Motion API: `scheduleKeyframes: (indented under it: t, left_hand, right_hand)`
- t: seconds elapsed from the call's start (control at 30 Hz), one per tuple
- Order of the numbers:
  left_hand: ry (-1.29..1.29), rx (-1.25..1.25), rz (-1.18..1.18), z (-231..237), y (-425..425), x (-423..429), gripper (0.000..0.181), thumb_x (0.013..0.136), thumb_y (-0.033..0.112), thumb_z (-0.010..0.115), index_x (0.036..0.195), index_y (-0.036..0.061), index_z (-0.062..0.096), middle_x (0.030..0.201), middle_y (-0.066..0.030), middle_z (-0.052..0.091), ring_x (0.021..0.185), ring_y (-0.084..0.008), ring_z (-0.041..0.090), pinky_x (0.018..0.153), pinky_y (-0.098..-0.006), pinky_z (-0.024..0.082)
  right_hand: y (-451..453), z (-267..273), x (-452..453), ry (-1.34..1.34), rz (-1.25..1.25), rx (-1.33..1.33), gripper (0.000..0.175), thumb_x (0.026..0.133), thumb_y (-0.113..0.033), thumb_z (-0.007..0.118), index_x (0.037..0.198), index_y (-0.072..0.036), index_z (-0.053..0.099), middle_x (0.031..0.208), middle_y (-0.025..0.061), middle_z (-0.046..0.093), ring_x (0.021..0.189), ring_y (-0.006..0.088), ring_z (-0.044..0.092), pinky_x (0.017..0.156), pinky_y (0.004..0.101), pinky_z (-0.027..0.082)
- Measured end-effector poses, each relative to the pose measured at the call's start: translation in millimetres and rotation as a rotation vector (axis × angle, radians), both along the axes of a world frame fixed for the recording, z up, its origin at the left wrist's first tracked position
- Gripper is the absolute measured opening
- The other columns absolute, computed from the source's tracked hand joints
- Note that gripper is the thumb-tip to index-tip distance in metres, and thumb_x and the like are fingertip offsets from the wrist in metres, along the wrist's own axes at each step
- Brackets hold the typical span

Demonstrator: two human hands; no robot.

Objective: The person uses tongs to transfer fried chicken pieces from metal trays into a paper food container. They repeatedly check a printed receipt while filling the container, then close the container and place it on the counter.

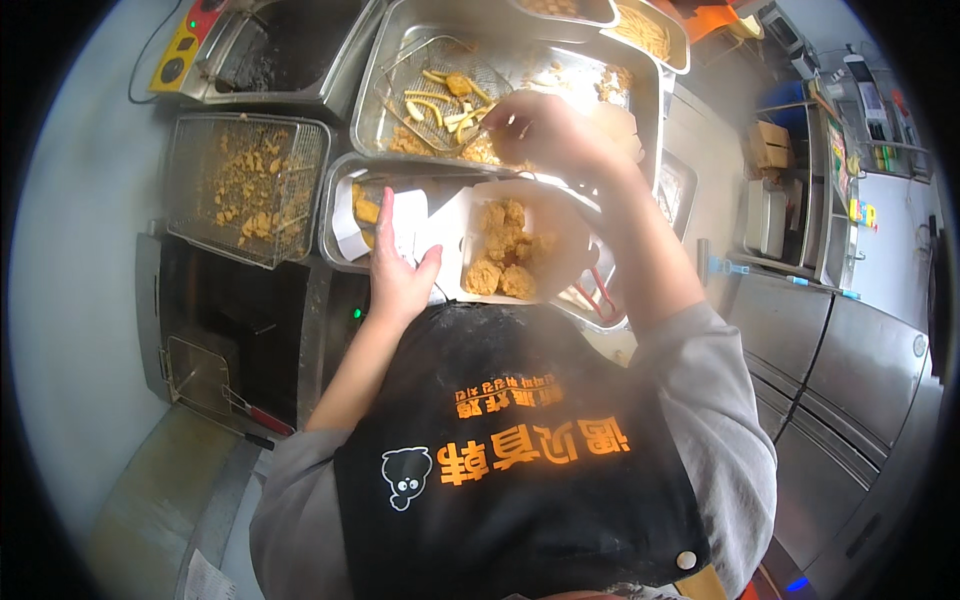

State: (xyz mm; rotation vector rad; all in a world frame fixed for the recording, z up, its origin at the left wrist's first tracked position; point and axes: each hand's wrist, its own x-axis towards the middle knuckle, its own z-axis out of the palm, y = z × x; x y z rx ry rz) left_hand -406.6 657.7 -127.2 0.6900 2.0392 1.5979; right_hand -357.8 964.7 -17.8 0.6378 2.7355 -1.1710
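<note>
My left hand (pixel 401 274) stands with fingers apart beside a white paper box (pixel 352 232) that holds fried pieces. Close on its right, an open takeaway box (pixel 469 217) contains several pieces of fried chicken (pixel 517 247). My right hand (pixel 532 131) is bent over a large metal tray (pixel 361 112), at the edge of a wire skimmer (pixel 442 150). Fries and fried bits (pixel 454 105) lie in the skimmer. Blur and glare hide the right fingertips, so whether they hold anything cannot be told.
A wire fryer basket (pixel 247 187) with crumbs hangs at the left, below a fryer vat (pixel 277 52). Red-handled tongs (pixel 596 296) lie in a tray right of the chicken box. A container of fries (pixel 641 34) stands at the top right. Steel refrigerator doors (pixel 847 360) are at the right.
</note>
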Motion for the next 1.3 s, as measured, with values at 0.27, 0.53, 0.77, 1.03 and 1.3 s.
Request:
scheduleKeyframes:
  t: [0.27,0.53,0.77,1.03,1.3]
  left_hand:
    - [0.211,-0.062,-0.028,0.7,6.0,-2.7,0.103,0.089,-0.005,0.079,0.177,0.0015,0.025,0.179,-0.0266,0.035,0.165,-0.0335,0.037,0.134,-0.0445,0.032]
    - [0.268,-0.133,-0.041,0.2,10.1,-1.8,0.107,0.087,-0.005,0.079,0.177,-0.0015,0.021,0.18,-0.0259,0.03,0.169,-0.0352,0.028,0.138,-0.046,0.021]
    - [0.191,-0.16,-0.06,14.3,15.9,2.1,0.107,0.087,-0.005,0.078,0.177,0.0003,0.022,0.177,-0.0268,0.036,0.164,-0.0353,0.037,0.135,-0.0467,0.028]
    - [0.201,-0.205,-0.016,9.0,12.4,0.1,0.108,0.087,0.0,0.08,0.177,0.0004,0.021,0.182,-0.027,0.028,0.17,-0.037,0.027,0.137,-0.0459,0.023]
    - [-0.037,0.02,0.042,-1.5,2.8,1.3,0.111,0.088,-0.005,0.079,0.179,0.0,0.014,0.173,-0.0247,0.039,0.156,-0.031,0.045,0.129,-0.0426,0.038]
  right_hand:
    - [31.0,-70.7,-58.7,0.128,-0.109,0.066,0.05,0.101,-0.03,0.08,0.146,-0.01,0.072,0.13,0.0183,0.079,0.12,0.0326,0.076,0.106,0.0443,0.059]
    - [99.0,-6.2,158.0,-0.342,-0.109,-0.117,0.034,0.1,-0.03,0.067,0.103,-0.001,0.084,0.088,0.0143,0.081,0.08,0.0225,0.079,0.069,0.0401,0.061]
    - [-41.9,-163.3,274.2,-0.572,-0.156,0.059,0.06,0.102,-0.048,0.071,0.136,0.0,0.06,0.122,0.0256,0.078,0.115,0.0434,0.077,0.099,0.0512,0.06]
    - [0.1,-55.2,293.2,-0.64,-0.243,-0.184,0.064,0.09,-0.013,0.073,0.152,-0.006,0.061,0.138,0.0254,0.072,0.129,0.0433,0.069,0.107,0.0476,0.055]
    - [87.1,48.9,147.6,-0.146,-0.172,-0.076,0.062,0.099,-0.017,0.082,0.154,0.004,0.061,0.112,0.0141,0.081,0.099,0.0176,0.074,0.082,0.0366,0.06]
